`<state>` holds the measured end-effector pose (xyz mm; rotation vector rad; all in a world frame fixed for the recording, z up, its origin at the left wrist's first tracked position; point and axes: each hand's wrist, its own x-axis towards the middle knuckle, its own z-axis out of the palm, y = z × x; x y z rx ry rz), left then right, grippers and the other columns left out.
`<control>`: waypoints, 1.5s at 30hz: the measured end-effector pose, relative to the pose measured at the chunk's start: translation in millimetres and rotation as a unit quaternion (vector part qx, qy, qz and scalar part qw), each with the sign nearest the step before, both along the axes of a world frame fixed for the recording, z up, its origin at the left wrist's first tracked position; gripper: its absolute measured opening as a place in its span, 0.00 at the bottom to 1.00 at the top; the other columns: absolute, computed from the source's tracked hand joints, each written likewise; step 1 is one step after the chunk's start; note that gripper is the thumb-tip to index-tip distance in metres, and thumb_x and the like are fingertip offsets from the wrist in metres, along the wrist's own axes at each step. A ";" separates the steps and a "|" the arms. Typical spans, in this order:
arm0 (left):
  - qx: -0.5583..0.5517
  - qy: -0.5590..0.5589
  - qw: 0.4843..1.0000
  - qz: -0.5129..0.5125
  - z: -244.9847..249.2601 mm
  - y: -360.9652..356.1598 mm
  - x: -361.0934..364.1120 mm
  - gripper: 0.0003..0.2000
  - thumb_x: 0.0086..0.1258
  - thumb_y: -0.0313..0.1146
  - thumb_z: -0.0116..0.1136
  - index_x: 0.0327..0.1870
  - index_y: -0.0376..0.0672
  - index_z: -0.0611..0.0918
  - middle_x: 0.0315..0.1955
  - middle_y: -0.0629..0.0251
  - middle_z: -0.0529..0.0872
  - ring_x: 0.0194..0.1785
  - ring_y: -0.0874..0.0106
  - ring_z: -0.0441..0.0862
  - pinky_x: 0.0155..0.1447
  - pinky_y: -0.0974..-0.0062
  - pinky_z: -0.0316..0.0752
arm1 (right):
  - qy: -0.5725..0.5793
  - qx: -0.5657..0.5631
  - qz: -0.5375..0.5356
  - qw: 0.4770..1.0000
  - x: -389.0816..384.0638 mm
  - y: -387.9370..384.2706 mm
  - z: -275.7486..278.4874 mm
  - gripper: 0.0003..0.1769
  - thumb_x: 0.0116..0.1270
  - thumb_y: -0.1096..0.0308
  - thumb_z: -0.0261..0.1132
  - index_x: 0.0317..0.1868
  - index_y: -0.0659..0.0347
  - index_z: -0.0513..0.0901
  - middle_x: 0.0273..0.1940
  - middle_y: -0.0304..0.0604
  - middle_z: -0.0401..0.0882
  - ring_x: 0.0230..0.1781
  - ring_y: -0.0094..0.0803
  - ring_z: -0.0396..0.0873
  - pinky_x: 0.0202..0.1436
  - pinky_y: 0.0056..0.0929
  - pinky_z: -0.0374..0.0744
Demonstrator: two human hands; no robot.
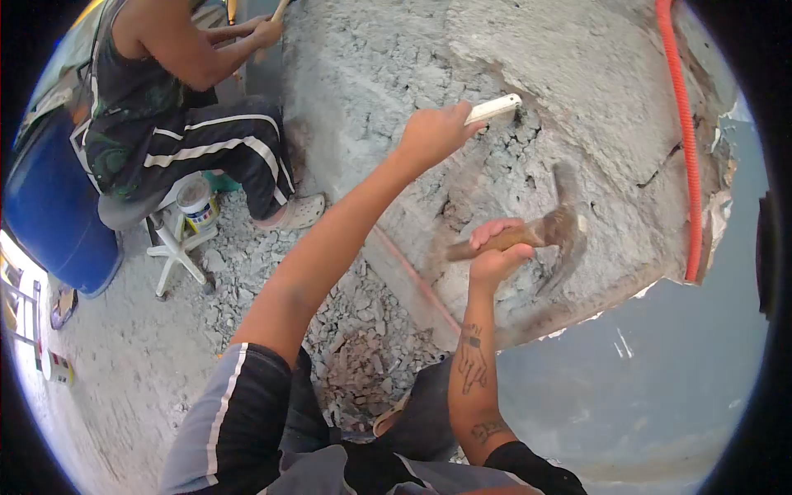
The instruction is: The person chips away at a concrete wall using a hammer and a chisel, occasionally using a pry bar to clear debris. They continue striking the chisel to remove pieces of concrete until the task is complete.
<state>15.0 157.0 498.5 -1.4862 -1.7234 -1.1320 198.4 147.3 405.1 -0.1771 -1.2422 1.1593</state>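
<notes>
My left hand point(436, 136) is wrapped round a white handle point(495, 109) with a small hole at its tip. Whatever else belongs to that tool is hidden by the fist. Lower and to the right, my right hand point(499, 252) grips a hammer point(540, 231) by its wooden handle, fingers and thumb closed around it. The hammer's head is blurred and overlaps the rough, cracked grey wall surface point(577, 140). Both hands are in front of this chipped surface, the left one higher up.
At upper left a seated person point(181, 140) holds a wooden-handled tool. Near them are a blue barrel point(58, 206), a paint bucket point(196, 204) and a white stool base point(175, 254). Rubble point(363, 363) covers the floor below me. A red corrugated conduit point(681, 140) runs down the right.
</notes>
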 end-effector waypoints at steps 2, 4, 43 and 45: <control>0.000 -0.010 1.000 -0.003 -1.4 1.4 -1.3 0.19 0.71 0.55 0.53 0.38 0.45 0.75 0.20 0.55 0.83 0.23 0.52 0.82 0.26 0.55 0.75 | 0.060 0.050 0.005 0.997 -13.8 16.4 5.8 0.45 0.53 0.16 0.48 0.35 0.57 0.67 0.23 0.36 0.65 0.16 0.26 0.64 0.20 0.26 0.67; -0.017 -0.015 1.000 0.003 -0.9 1.1 -0.5 0.19 0.71 0.54 0.53 0.38 0.45 0.75 0.20 0.55 0.83 0.24 0.52 0.82 0.27 0.55 0.75 | -0.032 0.067 -0.108 0.991 -45.6 59.1 -0.1 0.43 0.56 0.17 0.46 0.35 0.56 0.67 0.23 0.36 0.65 0.15 0.26 0.63 0.20 0.27 0.68; -0.082 -0.093 0.992 0.036 7.4 -12.3 14.5 0.21 0.73 0.54 0.49 0.43 0.41 0.76 0.26 0.49 0.85 0.31 0.48 0.84 0.36 0.50 0.77 | -0.233 -0.218 0.069 0.945 -6.5 21.4 43.5 0.40 0.66 0.23 0.41 0.25 0.56 0.68 0.14 0.34 0.62 0.12 0.24 0.61 0.15 0.23 0.60; -0.088 -0.100 0.990 0.038 5.0 -16.7 18.3 0.22 0.73 0.54 0.49 0.44 0.40 0.77 0.26 0.48 0.85 0.32 0.48 0.84 0.37 0.50 0.77 | -0.169 -0.145 0.105 0.969 10.3 6.4 25.0 0.43 0.62 0.19 0.39 0.23 0.56 0.66 0.14 0.35 0.61 0.12 0.25 0.61 0.15 0.25 0.61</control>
